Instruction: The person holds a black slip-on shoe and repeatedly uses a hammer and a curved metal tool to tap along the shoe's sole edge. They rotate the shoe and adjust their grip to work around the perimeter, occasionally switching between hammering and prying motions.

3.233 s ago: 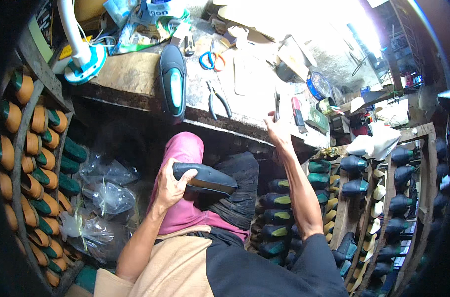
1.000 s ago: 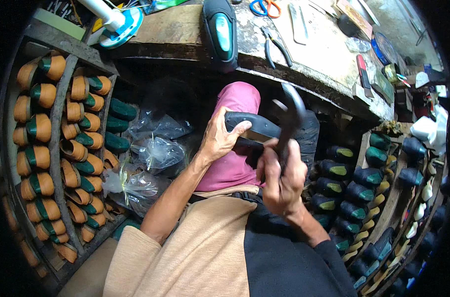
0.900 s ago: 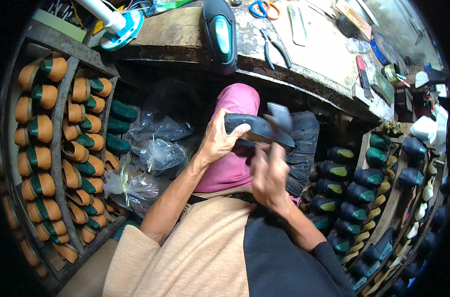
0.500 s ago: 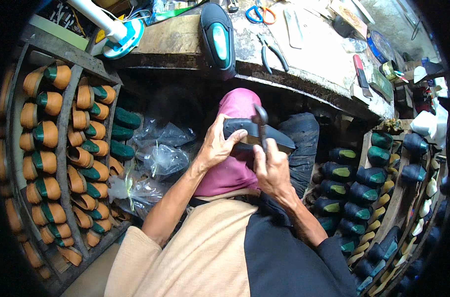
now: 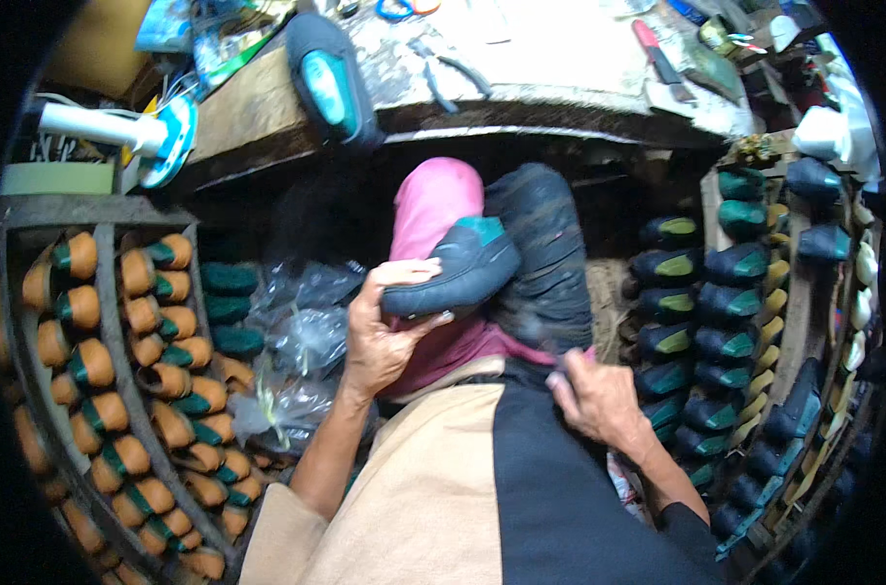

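Observation:
My left hand (image 5: 380,336) grips a dark blue shoe upper (image 5: 458,273) mounted on a teal last, holding it by the heel end with the shoe lying sideways over my lap. Under it are a pink cloth (image 5: 435,200) on my left knee and my dark trouser leg (image 5: 545,244). My right hand (image 5: 599,400) rests low on my lap beside my shirt, back of the hand up and fingers curled. What is inside them is hidden. No hammer shows.
A worn workbench (image 5: 560,68) ahead carries another dark shoe on a teal last (image 5: 328,83), pliers (image 5: 441,78), and a red-handled tool (image 5: 654,51). Racks of tan shoes (image 5: 102,361) stand left, dark blue shoes (image 5: 701,292) right. Plastic bags (image 5: 302,336) lie below.
My right hand, which was striking the shoe with a hammer, has dropped to my lap. My left hand has turned the shoe so its opening and teal last face up.

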Action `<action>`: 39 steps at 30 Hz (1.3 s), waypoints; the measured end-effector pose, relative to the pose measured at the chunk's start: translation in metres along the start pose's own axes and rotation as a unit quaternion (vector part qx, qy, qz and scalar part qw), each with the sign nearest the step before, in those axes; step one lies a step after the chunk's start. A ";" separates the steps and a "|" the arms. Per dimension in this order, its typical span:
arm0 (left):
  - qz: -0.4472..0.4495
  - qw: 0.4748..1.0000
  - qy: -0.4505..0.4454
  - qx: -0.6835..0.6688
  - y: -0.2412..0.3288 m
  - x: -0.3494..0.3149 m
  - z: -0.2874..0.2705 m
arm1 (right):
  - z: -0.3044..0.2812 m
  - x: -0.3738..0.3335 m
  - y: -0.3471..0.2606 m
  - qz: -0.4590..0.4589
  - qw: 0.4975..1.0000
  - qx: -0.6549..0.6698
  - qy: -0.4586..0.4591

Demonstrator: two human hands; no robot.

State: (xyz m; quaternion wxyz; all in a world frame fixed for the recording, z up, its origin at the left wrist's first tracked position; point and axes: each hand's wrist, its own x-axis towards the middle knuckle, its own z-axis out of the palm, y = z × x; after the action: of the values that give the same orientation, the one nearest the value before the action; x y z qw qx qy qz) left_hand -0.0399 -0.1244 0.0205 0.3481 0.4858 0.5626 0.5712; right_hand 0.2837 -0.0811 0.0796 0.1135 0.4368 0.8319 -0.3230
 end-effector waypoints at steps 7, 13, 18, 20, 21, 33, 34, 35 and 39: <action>-0.057 0.995 -0.028 -0.079 -0.019 0.027 -0.012 | 0.016 0.084 0.178 0.138 0.929 0.298 0.171; -0.096 0.992 -0.030 -0.072 -0.024 0.036 -0.005 | 0.068 0.299 0.346 0.328 0.910 0.023 0.254; -0.109 0.992 -0.021 -0.052 -0.010 0.040 -0.001 | 0.095 0.366 0.352 0.308 0.923 0.067 0.219; -0.112 0.992 -0.013 -0.061 -0.006 0.041 -0.003 | 0.093 0.374 0.342 0.296 0.928 0.078 0.211; -0.115 0.991 -0.009 -0.063 -0.006 0.041 -0.004 | 0.091 0.375 0.336 0.284 0.931 0.090 0.209; -0.103 0.993 -0.007 -0.049 -0.031 0.024 -0.023 | 0.064 0.155 0.249 0.173 0.842 0.472 0.196; -0.102 0.993 -0.013 -0.052 -0.033 0.024 -0.021 | 0.052 0.137 0.229 0.130 0.878 0.403 0.224; -0.102 0.993 -0.019 -0.056 -0.034 0.024 -0.017 | 0.038 0.118 0.205 0.135 0.848 0.473 0.197; -0.095 0.994 -0.039 -0.038 -0.034 0.027 -0.008 | -0.012 0.083 0.094 -0.022 0.818 0.546 0.178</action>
State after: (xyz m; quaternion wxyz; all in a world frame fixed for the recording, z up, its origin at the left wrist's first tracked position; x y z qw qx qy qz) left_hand -0.0604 -0.0975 -0.0073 0.4404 0.4385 0.5700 0.5375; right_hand 0.3112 0.0193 0.0087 -0.3009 0.4591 0.5339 -0.6431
